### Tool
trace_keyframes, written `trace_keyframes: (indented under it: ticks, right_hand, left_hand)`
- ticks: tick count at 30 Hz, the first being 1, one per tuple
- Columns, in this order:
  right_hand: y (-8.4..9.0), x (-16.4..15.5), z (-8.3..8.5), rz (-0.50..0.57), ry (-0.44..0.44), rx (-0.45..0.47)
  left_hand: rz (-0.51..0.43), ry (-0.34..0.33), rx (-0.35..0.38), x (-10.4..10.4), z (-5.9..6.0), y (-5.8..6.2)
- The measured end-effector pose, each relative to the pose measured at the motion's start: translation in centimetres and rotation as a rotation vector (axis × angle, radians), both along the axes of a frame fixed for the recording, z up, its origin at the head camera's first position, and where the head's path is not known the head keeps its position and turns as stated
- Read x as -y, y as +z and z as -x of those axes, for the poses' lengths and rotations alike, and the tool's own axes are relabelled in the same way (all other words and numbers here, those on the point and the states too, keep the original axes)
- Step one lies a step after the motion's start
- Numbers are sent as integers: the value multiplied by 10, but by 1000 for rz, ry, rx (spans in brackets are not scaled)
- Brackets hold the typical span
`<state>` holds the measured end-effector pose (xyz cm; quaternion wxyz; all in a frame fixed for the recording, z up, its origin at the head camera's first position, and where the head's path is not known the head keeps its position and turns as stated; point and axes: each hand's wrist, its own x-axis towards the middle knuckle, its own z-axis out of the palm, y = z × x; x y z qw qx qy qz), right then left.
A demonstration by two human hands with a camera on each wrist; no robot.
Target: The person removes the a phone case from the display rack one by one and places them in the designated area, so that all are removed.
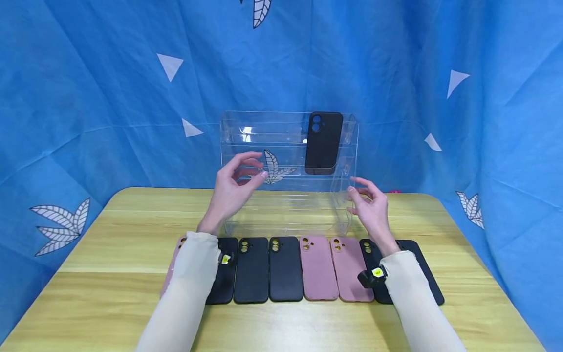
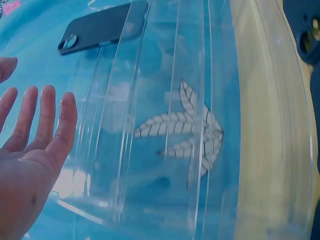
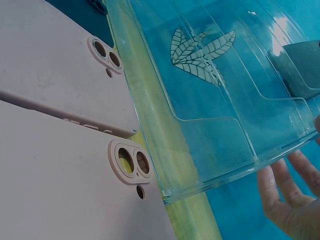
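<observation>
A clear tiered display stand (image 1: 286, 199) stands at the back of the table. On its upper right leans a black phone case (image 1: 323, 142), its lower edge behind a clear lip. My left hand (image 1: 233, 188) hovers before the stand's left part, fingers bent loosely and thumb apart, holding nothing. Beside the stand's right edge is my right hand (image 1: 371, 208), fingers slightly bent around nothing visible. Its fingertips (image 3: 267, 175) come close to the clear side wall; whether they touch it cannot be told.
Along the stand's front lies a row of phone cases, among them a black case (image 1: 286, 269) and a pink case (image 1: 318, 269). My forearms cover some cases at both ends. Behind the wooden table (image 1: 101, 264) hangs a blue cloth (image 1: 132, 98) with leaf prints.
</observation>
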<state>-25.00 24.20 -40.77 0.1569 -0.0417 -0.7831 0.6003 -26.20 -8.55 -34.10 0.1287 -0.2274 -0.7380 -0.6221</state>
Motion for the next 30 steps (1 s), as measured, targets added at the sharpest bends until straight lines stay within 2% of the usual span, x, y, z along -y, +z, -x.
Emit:
trace_keyframes:
  ticks: [4,9,16,24,30]
  right_hand:
    - [1,0,0,1,-3,-4]
    - [1,1,-1,4,0,-4]
    - [1,1,-1,11,0,-8]
    - [0,1,-1,9,-6,-5]
    - [0,1,-1,17,9,-13]
  left_hand:
    - [-1,-12,-14,-13,4,3]
    - [-22,-26,3,-27,11,6]
    - [-37,-33,9,-45,23,7]
    - [-37,-7,23,-64,39,6]
    - [6,19,16,-76,52,10]
